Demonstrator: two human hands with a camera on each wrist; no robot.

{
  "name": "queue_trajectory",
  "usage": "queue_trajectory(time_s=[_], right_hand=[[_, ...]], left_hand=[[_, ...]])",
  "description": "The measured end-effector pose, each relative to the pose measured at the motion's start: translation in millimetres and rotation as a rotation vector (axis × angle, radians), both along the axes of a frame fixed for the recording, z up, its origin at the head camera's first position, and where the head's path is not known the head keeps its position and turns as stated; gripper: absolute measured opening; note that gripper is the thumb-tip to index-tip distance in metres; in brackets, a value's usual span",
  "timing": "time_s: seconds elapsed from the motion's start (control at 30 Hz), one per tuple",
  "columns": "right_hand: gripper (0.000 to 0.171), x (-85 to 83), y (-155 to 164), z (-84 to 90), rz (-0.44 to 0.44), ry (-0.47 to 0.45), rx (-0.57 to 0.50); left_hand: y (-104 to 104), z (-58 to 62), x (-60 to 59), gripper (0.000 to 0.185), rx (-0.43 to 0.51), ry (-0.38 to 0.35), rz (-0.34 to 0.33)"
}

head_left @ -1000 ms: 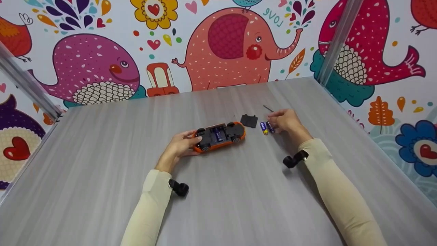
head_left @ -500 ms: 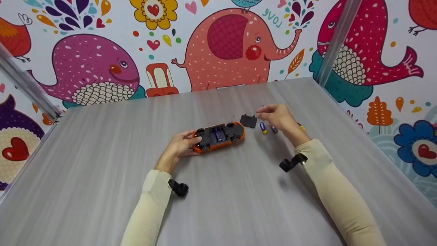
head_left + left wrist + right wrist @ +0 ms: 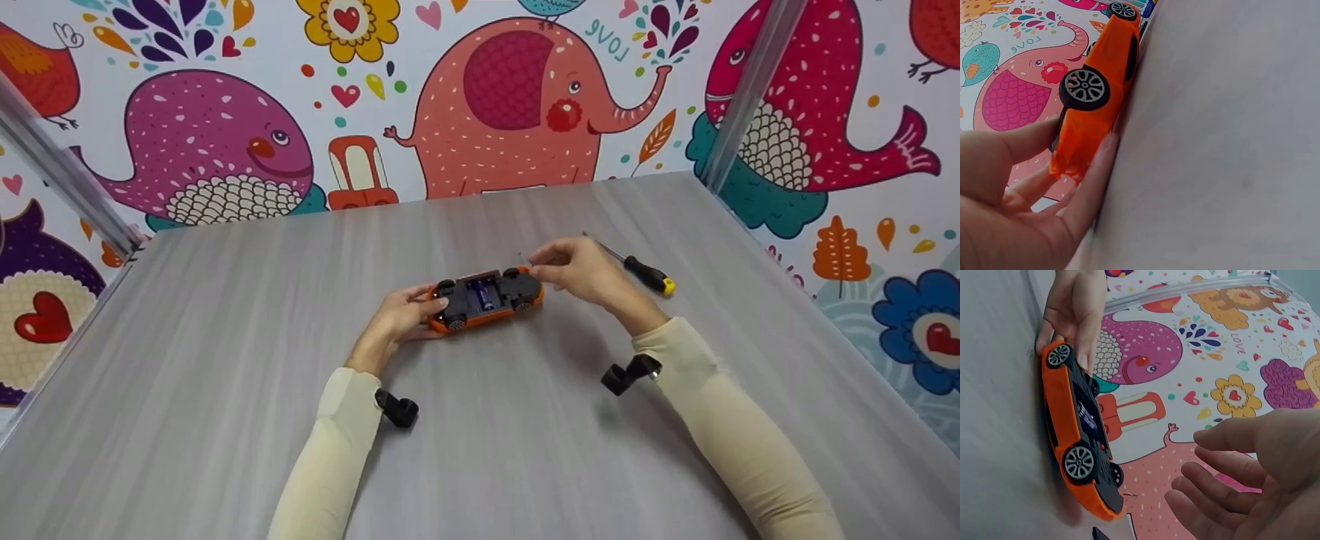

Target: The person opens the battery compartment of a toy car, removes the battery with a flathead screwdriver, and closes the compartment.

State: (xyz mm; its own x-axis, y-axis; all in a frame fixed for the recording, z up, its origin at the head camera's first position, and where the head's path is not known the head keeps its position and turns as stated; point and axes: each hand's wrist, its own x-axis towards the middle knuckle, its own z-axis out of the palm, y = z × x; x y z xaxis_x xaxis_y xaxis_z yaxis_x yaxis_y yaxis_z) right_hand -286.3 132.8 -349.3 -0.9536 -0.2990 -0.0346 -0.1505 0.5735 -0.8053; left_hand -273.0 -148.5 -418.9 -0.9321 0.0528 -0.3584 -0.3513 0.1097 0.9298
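My left hand (image 3: 401, 315) grips one end of an orange toy car (image 3: 499, 319), thumb on its underside. Turned wheels up, the car shows an uncovered battery compartment with a blue-purple battery (image 3: 486, 294) inside. Just past the car's other end, my right hand (image 3: 581, 274) hovers with loosely bent fingers; the right wrist view shows nothing between them. Under this hand, the black battery cover and loose batteries are hidden in the head view. A dark corner piece (image 3: 1099, 534) peeks in at the bottom of the right wrist view.
A screwdriver (image 3: 646, 276) with a black and yellow handle lies to the right of my right hand. The grey table (image 3: 487, 435) ends at a wall (image 3: 420, 97) printed with cartoon animals.
My right hand has lifted off the loose batteries and moved left to the car's end, uncovering the screwdriver and hiding the cover and batteries. My left hand keeps its grip on the car.
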Motion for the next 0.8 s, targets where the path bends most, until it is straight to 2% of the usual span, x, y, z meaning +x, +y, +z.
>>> queue_trajectory(time_s=[0.13, 0.27, 0.5, 0.8], right_hand=[[0.028, 2.8, -12, -3.6, 0.063, 0.05, 0.022], [0.028, 2.5, -25, -6.0, 0.089, 0.071, 0.077], [0.028, -1.7, -39, -8.8, 0.09, 0.063, 0.112], [0.037, -10.9, -50, -14.9, 0.15, 0.024, 0.124]], left_hand=[[1, -0.1, -1.1, 0.061, -0.001, 0.002, -0.003], [1, 0.5, -1.4, 0.06, 0.0, -0.002, -0.001], [2, 1.3, -2.4, 0.06, 0.009, -0.004, -0.006], [-2, -2.1, -2.3, 0.06, 0.025, 0.006, 0.005]])
